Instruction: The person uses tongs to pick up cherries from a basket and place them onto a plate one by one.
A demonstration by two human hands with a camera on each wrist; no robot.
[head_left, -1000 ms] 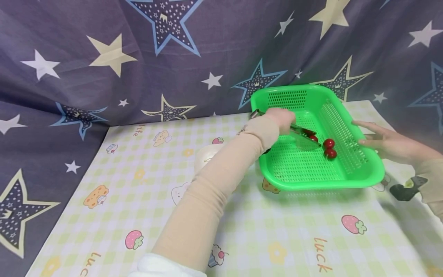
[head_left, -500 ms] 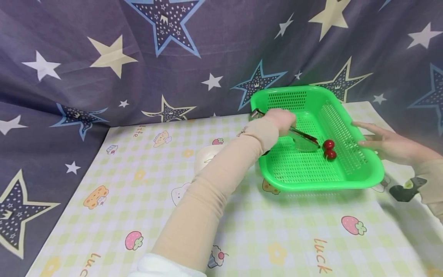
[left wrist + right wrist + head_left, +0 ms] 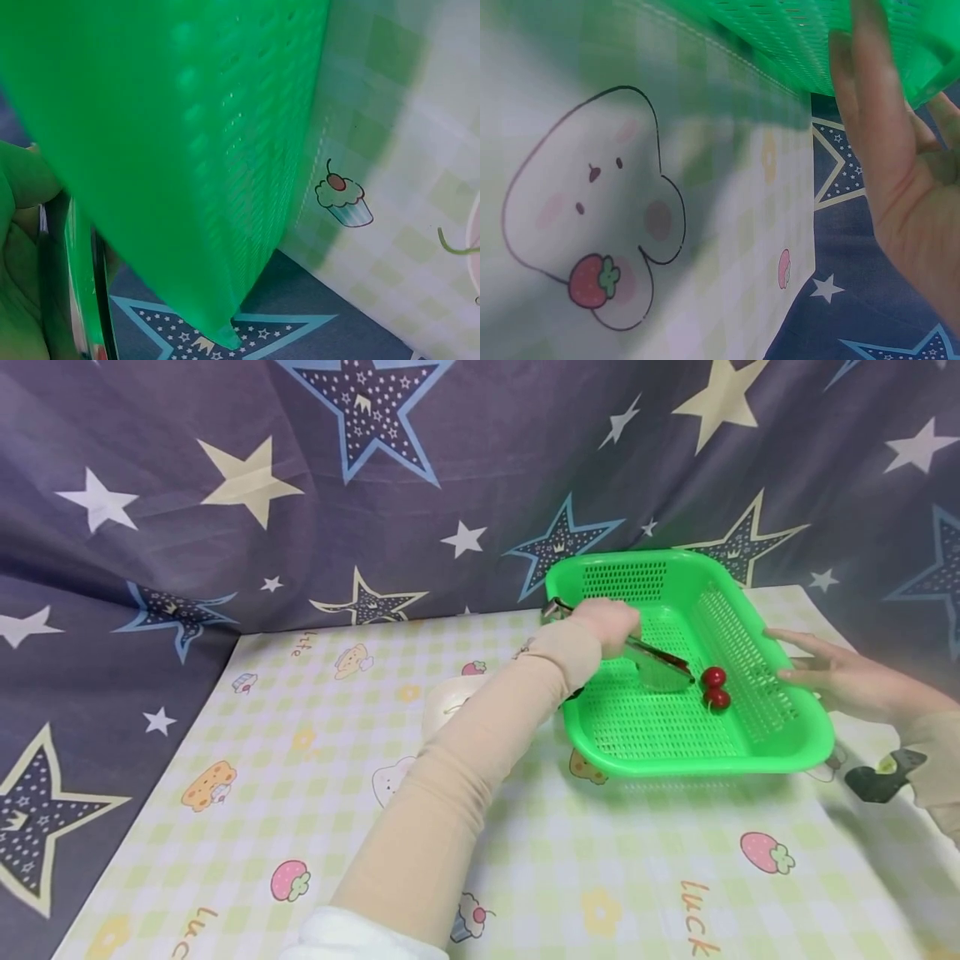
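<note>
My left hand (image 3: pixel 609 625) grips a pair of metal tongs (image 3: pixel 654 653) that reach down into the green plastic basket (image 3: pixel 697 766). The tongs' arms are close together, with some red showing at their tips, mostly hidden. Two red cherries (image 3: pixel 715 677) lie on the basket floor just right of the tips. My right hand (image 3: pixel 847 677) rests against the basket's right rim, its fingers extended. In the right wrist view, that hand's fingers lie along the outside of the basket wall.
A white bowl (image 3: pixel 441 702) stands left of the basket, partly hidden behind my left forearm. A checked tablecloth (image 3: pixel 300 810) with printed cartoons covers the table. Behind hangs a dark curtain (image 3: pixel 420 535) with stars.
The tongs' arms have come together on a cherry that lay between them, now mostly hidden. My right hand keeps its place on the rim.
</note>
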